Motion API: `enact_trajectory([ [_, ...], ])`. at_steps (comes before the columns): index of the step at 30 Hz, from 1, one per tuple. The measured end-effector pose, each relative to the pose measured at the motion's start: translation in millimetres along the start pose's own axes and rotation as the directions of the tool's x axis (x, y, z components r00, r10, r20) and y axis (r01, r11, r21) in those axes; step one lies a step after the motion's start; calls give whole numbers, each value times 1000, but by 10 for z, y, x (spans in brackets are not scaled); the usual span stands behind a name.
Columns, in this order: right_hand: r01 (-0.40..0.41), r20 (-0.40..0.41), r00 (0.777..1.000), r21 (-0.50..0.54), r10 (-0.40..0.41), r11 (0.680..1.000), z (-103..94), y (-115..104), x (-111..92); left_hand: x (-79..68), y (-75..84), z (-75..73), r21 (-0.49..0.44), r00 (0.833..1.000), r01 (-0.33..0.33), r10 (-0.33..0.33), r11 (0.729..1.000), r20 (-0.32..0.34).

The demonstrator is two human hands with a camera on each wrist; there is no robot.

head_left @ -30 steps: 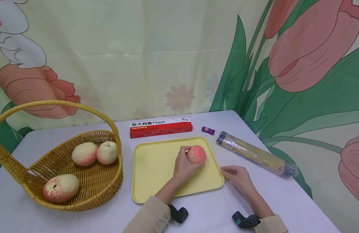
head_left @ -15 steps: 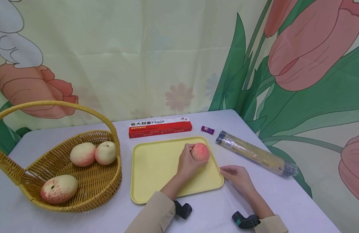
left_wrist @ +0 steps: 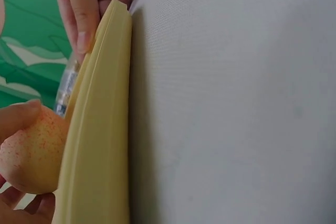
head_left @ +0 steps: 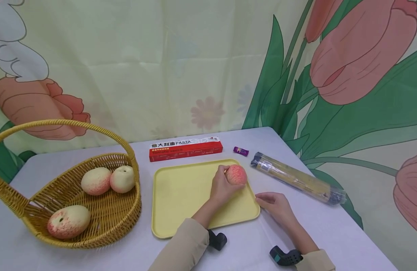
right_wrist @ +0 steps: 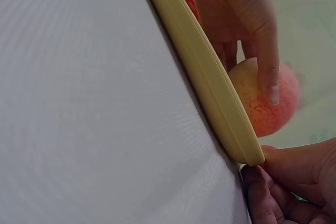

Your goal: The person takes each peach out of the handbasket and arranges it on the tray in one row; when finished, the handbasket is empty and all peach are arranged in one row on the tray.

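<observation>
My left hand [head_left: 222, 186] grips a pink and cream peach [head_left: 237, 174] at the right end of a yellow tray [head_left: 178, 199]. Its thumb lies along the near side of the fruit, the fingers round the far side. In the right wrist view the peach [right_wrist: 286, 100] sits just behind the tray's raised rim [right_wrist: 210, 72], which hides its lowest part. At the tray's front right corner my right hand [head_left: 277, 207] pinches the rim. The right wrist view has that thumb on top of the corner and the curled fingers [right_wrist: 260, 192] below it.
To the left stands a wicker basket [head_left: 125, 222] with a tall handle and several peaches inside. Behind the tray lie a red pasta box [head_left: 186, 150] and a small purple packet [head_left: 241, 151]. A clear-wrapped bundle of spaghetti [head_left: 296, 178] lies along the table's right side.
My left hand has carried the peach a little to the right and slightly away from me over the tray. The right hand has stayed at the tray's corner.
</observation>
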State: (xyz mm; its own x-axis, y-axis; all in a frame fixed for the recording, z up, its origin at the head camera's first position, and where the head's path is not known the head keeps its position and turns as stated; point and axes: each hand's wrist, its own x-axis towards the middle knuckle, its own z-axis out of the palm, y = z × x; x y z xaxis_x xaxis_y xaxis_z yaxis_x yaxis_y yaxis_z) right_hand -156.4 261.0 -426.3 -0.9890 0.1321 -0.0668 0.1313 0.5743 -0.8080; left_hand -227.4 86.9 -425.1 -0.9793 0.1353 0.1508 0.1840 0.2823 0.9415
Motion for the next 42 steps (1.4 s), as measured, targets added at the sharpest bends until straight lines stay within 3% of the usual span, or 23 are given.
enact_trajectory([
  [14,6,7,1000,11,-6,1000,7,-7,-2,17,40,86,28,1000,29,-28,999,-11],
  [21,8,10,1000,3,-8,1000,9,-2,13,11,93,36,75,999,42,-44,996,30],
  [28,-16,12,1000,0,16,1000,-8,1,2,-68,216,-171,108,997,29,-37,994,68],
  [33,-27,20,999,4,27,1000,-13,10,7,-119,220,-356,113,997,29,-37,993,69],
  [42,-44,20,999,-19,44,999,-12,-4,-6,-258,254,-787,61,997,19,-23,998,73],
])
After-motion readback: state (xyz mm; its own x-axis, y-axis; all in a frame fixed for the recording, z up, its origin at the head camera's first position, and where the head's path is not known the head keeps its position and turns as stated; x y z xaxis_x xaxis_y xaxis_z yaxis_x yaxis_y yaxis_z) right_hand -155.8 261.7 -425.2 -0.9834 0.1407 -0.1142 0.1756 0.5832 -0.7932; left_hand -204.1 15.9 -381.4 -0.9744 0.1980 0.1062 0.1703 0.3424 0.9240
